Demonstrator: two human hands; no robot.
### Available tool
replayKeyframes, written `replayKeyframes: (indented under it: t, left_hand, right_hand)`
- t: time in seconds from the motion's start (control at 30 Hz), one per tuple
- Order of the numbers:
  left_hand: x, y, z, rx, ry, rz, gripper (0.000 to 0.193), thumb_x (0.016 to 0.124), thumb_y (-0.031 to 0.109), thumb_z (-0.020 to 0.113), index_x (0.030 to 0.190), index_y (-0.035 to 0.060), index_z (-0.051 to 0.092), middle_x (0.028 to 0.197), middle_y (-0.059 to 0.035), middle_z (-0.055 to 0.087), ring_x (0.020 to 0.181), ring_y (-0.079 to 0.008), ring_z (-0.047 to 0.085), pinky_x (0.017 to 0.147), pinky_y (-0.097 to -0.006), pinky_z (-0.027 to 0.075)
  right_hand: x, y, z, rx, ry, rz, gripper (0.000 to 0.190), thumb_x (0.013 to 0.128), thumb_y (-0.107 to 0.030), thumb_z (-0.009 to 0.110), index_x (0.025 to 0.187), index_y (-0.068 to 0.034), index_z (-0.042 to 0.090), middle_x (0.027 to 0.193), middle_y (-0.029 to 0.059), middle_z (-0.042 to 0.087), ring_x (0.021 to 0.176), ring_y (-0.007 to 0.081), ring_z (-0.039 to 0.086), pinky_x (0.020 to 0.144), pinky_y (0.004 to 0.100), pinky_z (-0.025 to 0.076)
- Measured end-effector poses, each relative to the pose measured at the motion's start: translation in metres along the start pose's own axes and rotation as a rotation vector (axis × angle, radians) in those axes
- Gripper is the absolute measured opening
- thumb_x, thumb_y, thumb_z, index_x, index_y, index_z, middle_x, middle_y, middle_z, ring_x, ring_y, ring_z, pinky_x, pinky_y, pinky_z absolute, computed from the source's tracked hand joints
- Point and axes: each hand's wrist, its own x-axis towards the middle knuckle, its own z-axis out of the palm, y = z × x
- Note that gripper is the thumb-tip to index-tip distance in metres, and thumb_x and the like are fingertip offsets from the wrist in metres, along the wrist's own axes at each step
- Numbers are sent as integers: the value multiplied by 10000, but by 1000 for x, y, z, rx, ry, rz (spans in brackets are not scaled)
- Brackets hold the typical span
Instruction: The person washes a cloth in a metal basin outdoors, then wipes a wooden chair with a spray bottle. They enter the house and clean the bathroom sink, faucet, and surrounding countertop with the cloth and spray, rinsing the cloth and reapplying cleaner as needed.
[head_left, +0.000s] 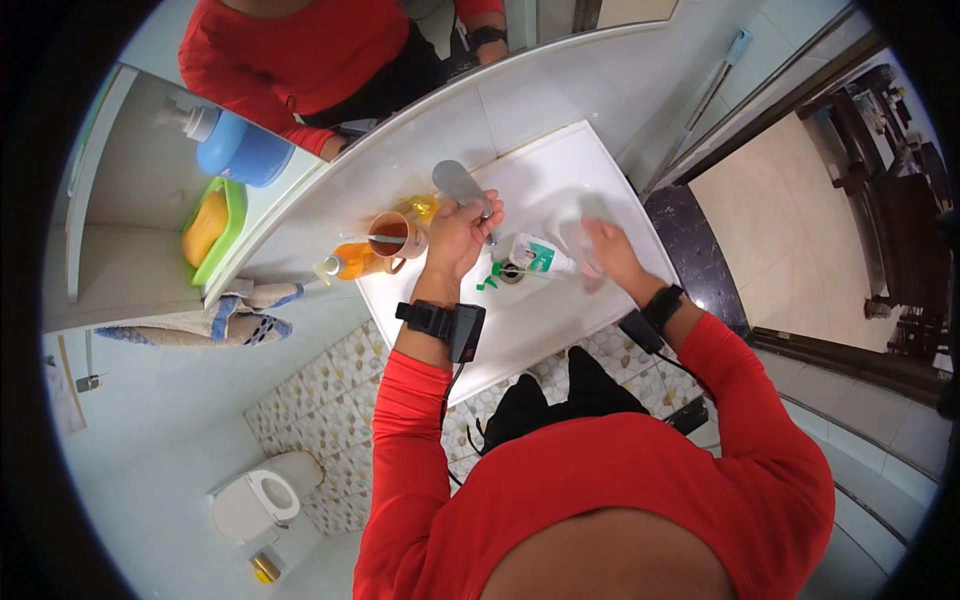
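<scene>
My left hand (461, 232) is at the chrome faucet (459, 182), its fingers bent beside the lever; its hold is unclear. My right hand (611, 247) is blurred over the right side of the white washbasin (562, 161), around a see-through, partly reddish object (577, 240) too smeared to name. A white bottle with a green label (534, 253) lies in the basin near the drain (511, 273), beside a green spray-pump head (489, 279) with a thin tube. An orange-brown mug (391, 229) with a toothbrush and an orange pump bottle (352, 261) stand left of the faucet.
A yellow item (421, 206) sits behind the mug. On the left shelf are a blue pump bottle (244, 150) and soap (206, 227) in a green dish (236, 217). A towel (247, 319) hangs below. A toilet (251, 504) is lower left; a doorway opens right.
</scene>
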Motion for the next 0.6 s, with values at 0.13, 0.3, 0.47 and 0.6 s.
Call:
replayKeyframes:
  t: [0.13, 0.3, 0.47, 0.6]
  left_hand:
    - [-19, -10, -21, 162, 124, 67, 280, 869, -54, 480, 1140, 2, 515, 1005, -79, 581, 849, -186, 598, 758, -319, 541]
    - [-19, -29, -50, 437, 398, 218, 326, 813, -70, 509, 1127, 6, 464, 1009, -94, 526, 822, -160, 573, 681, -284, 551]
    - [-8, -50, -70, 459, 437, 133, 458, 810, -38, 526, 1253, -33, 409, 1085, -126, 524, 818, -195, 591, 685, -304, 535]
    - [-1, -58, -69, 332, 423, 95, 511, 854, -25, 535, 1332, -35, 356, 1220, -146, 455, 987, -225, 554, 795, -336, 551]
  right_hand:
    - [39, -82, 55, 235, -79, -320, 337, 1019, -275, 458, 1179, -26, 620, 1186, 128, 596, 1028, 172, 577, 891, 288, 461]
    - [71, -120, 120, -696, -143, -1005, 410, 975, -176, 486, 1381, -118, 486, 1375, 256, 425, 1245, 354, 465, 1027, 434, 394]
    - [97, -179, 115, -457, -685, -7, 506, 1006, -209, 413, 1488, -131, 279, 1338, 262, 441, 1244, 364, 460, 1039, 472, 394]
    - [62, -158, 107, -759, -414, -940, 535, 982, -131, 359, 1489, -68, 202, 1340, 314, 457, 1101, 401, 575, 1146, 446, 234]
